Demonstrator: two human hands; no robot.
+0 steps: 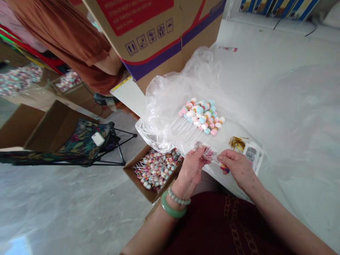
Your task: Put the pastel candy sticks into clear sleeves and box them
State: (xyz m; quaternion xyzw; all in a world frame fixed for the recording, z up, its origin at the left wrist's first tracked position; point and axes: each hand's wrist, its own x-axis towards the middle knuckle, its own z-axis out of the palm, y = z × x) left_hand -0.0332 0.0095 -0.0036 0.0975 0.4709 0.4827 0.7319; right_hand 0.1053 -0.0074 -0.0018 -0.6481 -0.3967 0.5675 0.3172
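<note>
Left grip (pixel 190 170) and right grip (pixel 237 166) hold a lollipop (pixel 209 155).

On my remote feed I log these colours. The wrapped skewer (pixel 205 154) in the left hand (pixel 190 168): speckled pink and maroon. Marshmallow skewers (pixel 200 117): pastel pink, blue and white. Twist ties (pixel 237 143): gold. Bangle (pixel 172 209): jade green. Carton (pixel 159 42): brown, with a red panel and purple band. Garment (pixel 228 226): maroon, gold chain pattern. Folding chair (pixel 85 141): dark, green leaf print.
</note>
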